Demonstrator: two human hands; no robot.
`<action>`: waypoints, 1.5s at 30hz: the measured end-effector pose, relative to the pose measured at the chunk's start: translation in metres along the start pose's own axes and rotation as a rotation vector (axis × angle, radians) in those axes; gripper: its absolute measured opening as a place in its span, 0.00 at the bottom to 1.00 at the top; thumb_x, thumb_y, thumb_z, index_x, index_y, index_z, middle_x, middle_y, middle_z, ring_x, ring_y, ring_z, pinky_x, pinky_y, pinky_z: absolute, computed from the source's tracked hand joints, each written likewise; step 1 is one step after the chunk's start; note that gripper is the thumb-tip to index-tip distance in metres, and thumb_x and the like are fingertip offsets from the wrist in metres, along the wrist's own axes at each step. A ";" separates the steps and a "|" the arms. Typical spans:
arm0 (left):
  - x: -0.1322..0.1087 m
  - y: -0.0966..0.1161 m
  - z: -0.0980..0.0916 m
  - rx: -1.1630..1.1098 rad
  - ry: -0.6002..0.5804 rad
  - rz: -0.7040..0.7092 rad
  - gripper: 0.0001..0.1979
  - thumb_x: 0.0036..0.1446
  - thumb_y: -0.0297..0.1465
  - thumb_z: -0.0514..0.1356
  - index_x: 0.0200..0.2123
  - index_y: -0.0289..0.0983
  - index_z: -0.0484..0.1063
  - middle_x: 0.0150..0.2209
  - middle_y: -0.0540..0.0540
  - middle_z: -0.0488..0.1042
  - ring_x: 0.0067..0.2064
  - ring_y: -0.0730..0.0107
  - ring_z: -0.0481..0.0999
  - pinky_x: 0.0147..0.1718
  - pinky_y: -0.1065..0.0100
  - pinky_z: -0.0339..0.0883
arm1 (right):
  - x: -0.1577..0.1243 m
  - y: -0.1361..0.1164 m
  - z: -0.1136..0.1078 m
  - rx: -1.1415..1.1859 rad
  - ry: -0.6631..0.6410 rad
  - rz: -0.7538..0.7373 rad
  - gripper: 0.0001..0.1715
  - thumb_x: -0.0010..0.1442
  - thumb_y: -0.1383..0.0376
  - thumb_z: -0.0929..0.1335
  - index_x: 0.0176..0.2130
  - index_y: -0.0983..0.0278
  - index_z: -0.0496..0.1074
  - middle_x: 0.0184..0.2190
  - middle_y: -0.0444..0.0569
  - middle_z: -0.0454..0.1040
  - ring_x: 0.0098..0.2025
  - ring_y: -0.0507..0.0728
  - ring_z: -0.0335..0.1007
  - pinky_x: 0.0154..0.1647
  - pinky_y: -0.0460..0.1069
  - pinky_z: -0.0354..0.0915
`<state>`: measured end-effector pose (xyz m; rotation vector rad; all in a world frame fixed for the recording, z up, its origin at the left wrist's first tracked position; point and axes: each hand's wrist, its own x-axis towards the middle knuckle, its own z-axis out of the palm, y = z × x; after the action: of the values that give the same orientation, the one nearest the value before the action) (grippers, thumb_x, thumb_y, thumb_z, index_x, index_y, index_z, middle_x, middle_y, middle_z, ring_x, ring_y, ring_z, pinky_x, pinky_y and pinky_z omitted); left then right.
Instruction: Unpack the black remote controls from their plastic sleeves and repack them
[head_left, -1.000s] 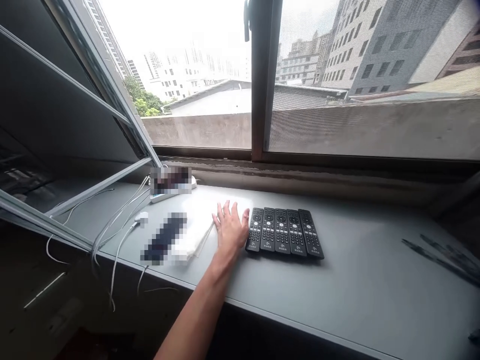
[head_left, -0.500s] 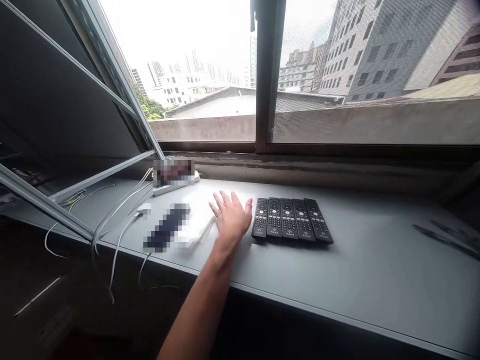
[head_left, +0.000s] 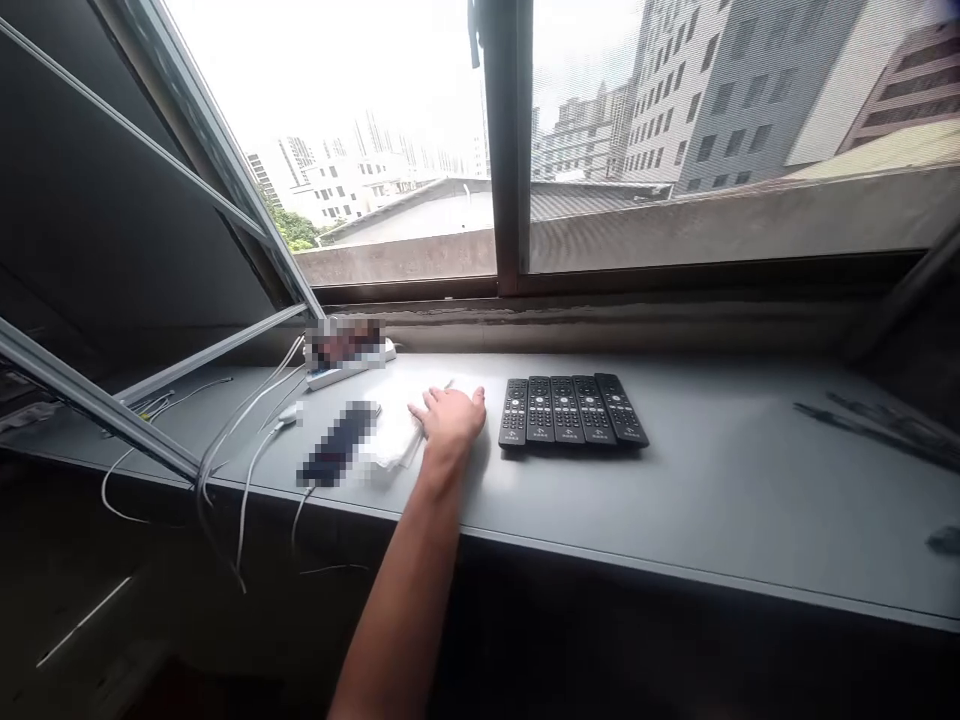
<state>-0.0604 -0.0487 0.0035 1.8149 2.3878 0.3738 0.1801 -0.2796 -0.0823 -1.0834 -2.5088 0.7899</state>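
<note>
My left hand (head_left: 452,415) rests palm down at the right edge of a stack of thin white sheets or bags (head_left: 397,435). Its fingers are apart, with the thumb out to the right, and nothing shows in its grasp; the fingertips are partly hidden. Just to the right of it, several black remote controls (head_left: 568,410) lie side by side in a row, buttons up, apart from the hand. The rightmost one is slightly tilted against the others. My right hand is out of the picture.
A blurred-out dark object (head_left: 337,445) lies left of the sheets. White cables (head_left: 251,470) hang over the table's front edge near a power strip (head_left: 352,370). A metal frame (head_left: 217,350) leans at the left. Dark, blurred strips (head_left: 870,425) lie at the far right.
My left hand has lowered and moved left, away from the remote controls and onto the edge of the white stack. The view has shifted slightly.
</note>
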 end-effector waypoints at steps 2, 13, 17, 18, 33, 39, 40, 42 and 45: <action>-0.001 0.001 0.000 -0.017 0.014 0.003 0.37 0.73 0.52 0.49 0.66 0.29 0.74 0.70 0.14 0.65 0.74 0.25 0.61 0.71 0.27 0.42 | 0.001 0.007 0.009 -0.002 -0.042 0.026 0.21 0.67 0.57 0.77 0.57 0.37 0.79 0.57 0.43 0.82 0.54 0.67 0.82 0.47 0.61 0.81; 0.008 -0.008 0.007 -0.038 0.061 -0.001 0.38 0.71 0.53 0.52 0.69 0.29 0.70 0.69 0.17 0.67 0.69 0.29 0.67 0.64 0.42 0.58 | 0.016 -0.058 -0.102 0.210 -0.030 -0.462 0.14 0.74 0.62 0.72 0.56 0.60 0.82 0.41 0.52 0.86 0.42 0.56 0.83 0.46 0.47 0.74; 0.012 -0.014 0.004 0.026 0.093 -0.043 0.35 0.70 0.51 0.53 0.67 0.31 0.73 0.72 0.19 0.64 0.69 0.30 0.66 0.64 0.42 0.58 | 0.060 -0.013 -0.161 -0.071 0.201 -0.447 0.12 0.77 0.63 0.69 0.51 0.60 0.84 0.41 0.52 0.86 0.38 0.56 0.83 0.42 0.48 0.73; 0.013 -0.015 0.004 0.044 0.094 -0.041 0.33 0.71 0.50 0.53 0.65 0.33 0.76 0.70 0.21 0.67 0.68 0.31 0.67 0.64 0.42 0.58 | 0.071 0.007 -0.172 -0.172 0.281 -0.427 0.13 0.77 0.62 0.68 0.49 0.60 0.84 0.40 0.51 0.87 0.38 0.57 0.83 0.42 0.49 0.73; -0.021 0.007 -0.025 -0.368 0.402 0.243 0.34 0.72 0.33 0.54 0.79 0.39 0.59 0.77 0.38 0.61 0.79 0.45 0.54 0.73 0.44 0.55 | 0.094 0.156 -0.191 -0.101 1.036 0.200 0.23 0.70 0.50 0.67 0.41 0.63 0.83 0.23 0.49 0.79 0.25 0.60 0.77 0.33 0.53 0.71; -0.036 0.041 -0.018 -1.311 0.164 0.461 0.21 0.69 0.31 0.64 0.63 0.47 0.79 0.62 0.42 0.81 0.65 0.53 0.78 0.67 0.52 0.70 | 0.100 0.137 -0.179 -0.083 0.896 0.029 0.22 0.72 0.49 0.68 0.47 0.62 0.82 0.34 0.52 0.84 0.35 0.63 0.81 0.43 0.57 0.77; -0.040 0.050 -0.016 -1.470 0.055 0.456 0.21 0.66 0.30 0.68 0.61 0.47 0.80 0.57 0.43 0.84 0.62 0.55 0.81 0.64 0.54 0.72 | 0.102 0.130 -0.175 -0.082 0.840 -0.048 0.24 0.70 0.48 0.71 0.53 0.62 0.81 0.40 0.54 0.85 0.41 0.64 0.83 0.49 0.59 0.78; -0.046 0.067 -0.017 -1.719 -0.202 0.430 0.21 0.61 0.29 0.73 0.57 0.44 0.82 0.52 0.42 0.86 0.58 0.56 0.84 0.61 0.56 0.75 | 0.106 0.116 -0.169 -0.078 0.761 -0.166 0.38 0.63 0.45 0.77 0.64 0.61 0.76 0.58 0.59 0.81 0.59 0.70 0.79 0.62 0.64 0.74; -0.052 0.086 -0.029 -1.882 -0.493 0.514 0.26 0.57 0.31 0.77 0.58 0.40 0.81 0.54 0.40 0.85 0.59 0.53 0.84 0.61 0.57 0.74 | 0.109 0.095 -0.162 0.030 0.709 -0.186 0.46 0.57 0.40 0.80 0.65 0.60 0.77 0.64 0.59 0.77 0.65 0.72 0.74 0.65 0.64 0.72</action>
<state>0.0267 -0.0803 0.0519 1.0699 0.4172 1.3167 0.2362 -0.0860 -0.0024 -0.8948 -1.9431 0.3070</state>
